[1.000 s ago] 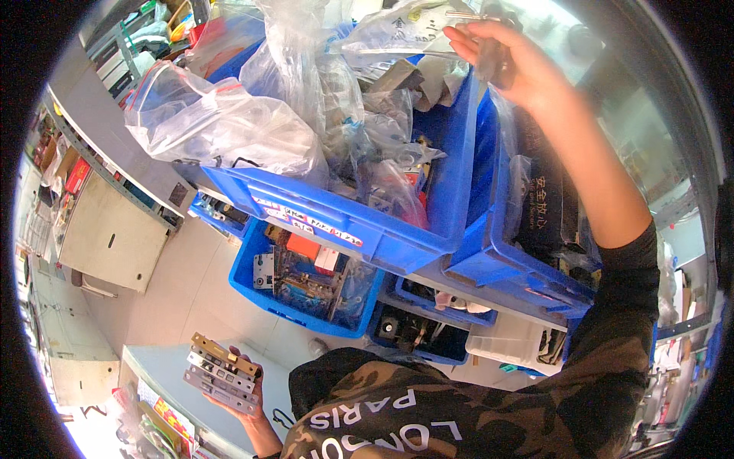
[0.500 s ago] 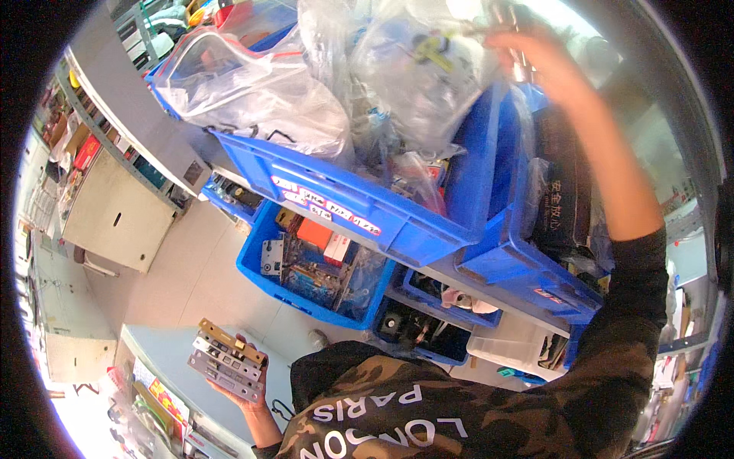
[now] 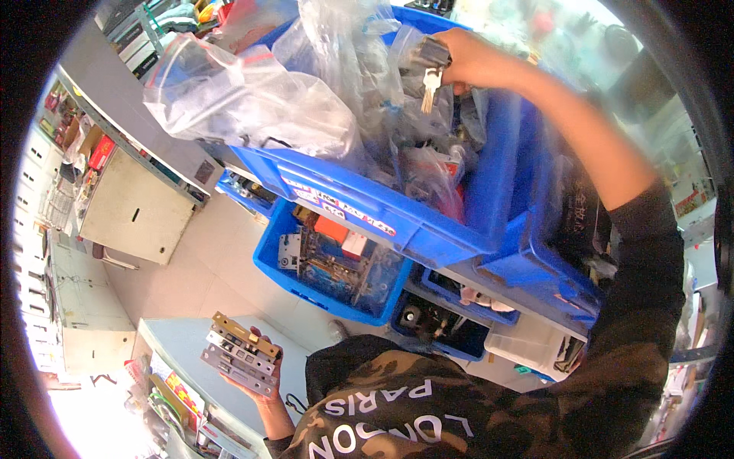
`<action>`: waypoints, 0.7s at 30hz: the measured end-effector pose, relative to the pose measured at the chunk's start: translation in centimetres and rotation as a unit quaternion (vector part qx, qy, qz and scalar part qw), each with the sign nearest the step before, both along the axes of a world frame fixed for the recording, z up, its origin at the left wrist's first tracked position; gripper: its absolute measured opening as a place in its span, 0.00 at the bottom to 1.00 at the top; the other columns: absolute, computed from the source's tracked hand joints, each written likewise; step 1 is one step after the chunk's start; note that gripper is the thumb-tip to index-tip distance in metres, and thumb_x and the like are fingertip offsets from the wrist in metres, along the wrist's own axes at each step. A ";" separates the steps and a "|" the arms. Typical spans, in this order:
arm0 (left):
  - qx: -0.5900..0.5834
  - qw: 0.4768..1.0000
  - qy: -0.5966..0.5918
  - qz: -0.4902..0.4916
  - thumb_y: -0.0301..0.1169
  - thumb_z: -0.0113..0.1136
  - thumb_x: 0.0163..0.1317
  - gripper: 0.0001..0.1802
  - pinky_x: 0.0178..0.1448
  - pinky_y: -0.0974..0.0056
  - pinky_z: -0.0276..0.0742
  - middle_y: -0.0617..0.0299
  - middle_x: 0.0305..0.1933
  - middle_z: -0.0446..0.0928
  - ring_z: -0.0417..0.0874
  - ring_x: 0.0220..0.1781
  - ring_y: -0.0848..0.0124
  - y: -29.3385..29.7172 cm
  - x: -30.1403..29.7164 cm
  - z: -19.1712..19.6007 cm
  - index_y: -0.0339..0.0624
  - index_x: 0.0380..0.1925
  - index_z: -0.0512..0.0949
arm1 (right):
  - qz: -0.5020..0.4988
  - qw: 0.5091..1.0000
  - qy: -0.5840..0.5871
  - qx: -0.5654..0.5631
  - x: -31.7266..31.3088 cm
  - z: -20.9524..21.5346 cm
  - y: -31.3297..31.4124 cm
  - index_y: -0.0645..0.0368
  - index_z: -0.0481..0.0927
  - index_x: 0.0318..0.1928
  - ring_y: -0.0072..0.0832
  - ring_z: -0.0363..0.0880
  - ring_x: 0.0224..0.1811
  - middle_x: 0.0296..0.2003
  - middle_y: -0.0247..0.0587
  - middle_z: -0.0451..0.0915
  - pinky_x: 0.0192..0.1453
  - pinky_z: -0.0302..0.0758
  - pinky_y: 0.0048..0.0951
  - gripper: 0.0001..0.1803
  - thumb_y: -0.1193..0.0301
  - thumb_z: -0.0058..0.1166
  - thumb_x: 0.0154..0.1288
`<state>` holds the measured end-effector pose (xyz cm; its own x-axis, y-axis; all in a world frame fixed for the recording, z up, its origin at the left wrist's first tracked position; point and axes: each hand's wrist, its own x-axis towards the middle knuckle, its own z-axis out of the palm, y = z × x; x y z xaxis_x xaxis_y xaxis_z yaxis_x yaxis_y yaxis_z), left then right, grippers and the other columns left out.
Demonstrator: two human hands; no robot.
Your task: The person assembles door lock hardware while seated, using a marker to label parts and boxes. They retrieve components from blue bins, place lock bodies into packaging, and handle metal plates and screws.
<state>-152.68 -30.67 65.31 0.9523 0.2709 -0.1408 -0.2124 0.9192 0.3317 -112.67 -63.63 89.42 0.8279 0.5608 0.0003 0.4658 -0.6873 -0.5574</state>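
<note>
My left hand (image 3: 269, 386) is closed round several mortise lock bodies (image 3: 238, 353) at the lower left. They are stacked side by side, silver with a brass-coloured one on top, faceplates up. Over the large blue bin (image 3: 367, 203), at the top, my right hand (image 3: 475, 63) is closed on a small dark block (image 3: 433, 52). A bunch of silver keys (image 3: 430, 88) hangs beneath it. Whether the block is a lock cylinder I cannot tell. Clear plastic bags (image 3: 267, 96) fill much of the bin, partly covering what lies inside.
A lower blue bin (image 3: 348, 306) holds lock parts and small boxes. Right of the large bin is a black box (image 3: 585, 214). Dark crates (image 3: 436, 329) and a white container (image 3: 527, 348) stand below the shelf edge. A pale blue tabletop (image 3: 176, 344) lies beneath my left hand.
My right hand has moved left above the large bin, and keys now hang distinctly from it. A bag with yellow-green pieces is no longer visible there. My left hand keeps the lock bodies.
</note>
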 end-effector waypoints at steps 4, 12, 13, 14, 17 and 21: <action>0.004 1.000 0.026 0.008 0.62 0.47 0.52 0.41 0.55 0.45 0.64 0.47 0.58 0.65 0.70 0.55 0.51 -0.5 0.3 0.8 0.54 0.62 0.59 | -0.054 0.940 0.141 0.306 1.9 0.3 2.1 0.59 0.78 0.32 0.20 0.71 0.22 0.23 0.32 0.73 0.21 0.68 0.23 0.09 0.72 0.60 0.48; -0.052 0.998 -0.023 -0.019 0.61 0.58 0.46 0.43 0.57 0.43 0.63 0.49 0.59 0.63 0.68 0.55 0.51 -1.1 1.4 0.9 0.53 0.60 0.62 | 0.002 0.972 -0.164 0.169 2.9 -1.5 14.3 0.62 0.79 0.32 0.27 0.75 0.27 0.25 0.39 0.76 0.29 0.72 0.31 0.22 0.60 0.66 0.37; -0.056 0.998 -0.009 -0.013 0.61 0.58 0.46 0.43 0.56 0.43 0.63 0.49 0.59 0.63 0.68 0.55 0.51 -1.0 1.3 0.8 0.53 0.60 0.62 | -0.051 0.965 -0.195 0.170 2.9 -1.7 14.6 0.61 0.79 0.33 0.26 0.76 0.28 0.25 0.38 0.77 0.29 0.72 0.32 0.21 0.59 0.64 0.39; -0.060 0.998 -0.002 -0.014 0.61 0.58 0.46 0.43 0.56 0.43 0.63 0.49 0.59 0.63 0.68 0.55 0.51 -0.8 1.2 0.6 0.54 0.60 0.62 | -0.103 0.954 -0.227 0.170 2.8 -1.7 14.7 0.60 0.79 0.34 0.26 0.77 0.29 0.25 0.38 0.77 0.30 0.73 0.33 0.21 0.58 0.62 0.41; -0.056 0.998 -0.004 -0.009 0.61 0.58 0.46 0.42 0.56 0.43 0.64 0.49 0.59 0.63 0.67 0.56 0.51 -0.2 0.7 -0.1 0.56 0.60 0.62 | 0.027 0.913 0.037 0.405 4.4 0.1 7.6 0.62 0.78 0.30 0.26 0.79 0.28 0.24 0.39 0.77 0.28 0.74 0.29 0.16 0.62 0.58 0.46; -0.031 0.999 0.020 0.013 0.60 0.57 0.47 0.41 0.57 0.41 0.63 0.49 0.60 0.63 0.67 0.57 0.50 0.6 0.1 -0.8 0.58 0.60 0.62 | -0.177 0.835 0.115 0.508 7.2 3.4 -3.2 0.57 0.72 0.21 0.24 0.68 0.13 0.13 0.31 0.68 0.13 0.65 0.25 0.04 0.72 0.53 0.47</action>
<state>-152.61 -30.09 64.53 0.9381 0.2851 -0.1965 -0.2241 0.9325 0.2831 -105.51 -66.80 92.77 0.9853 0.0883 0.1460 0.1348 0.1221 -0.9833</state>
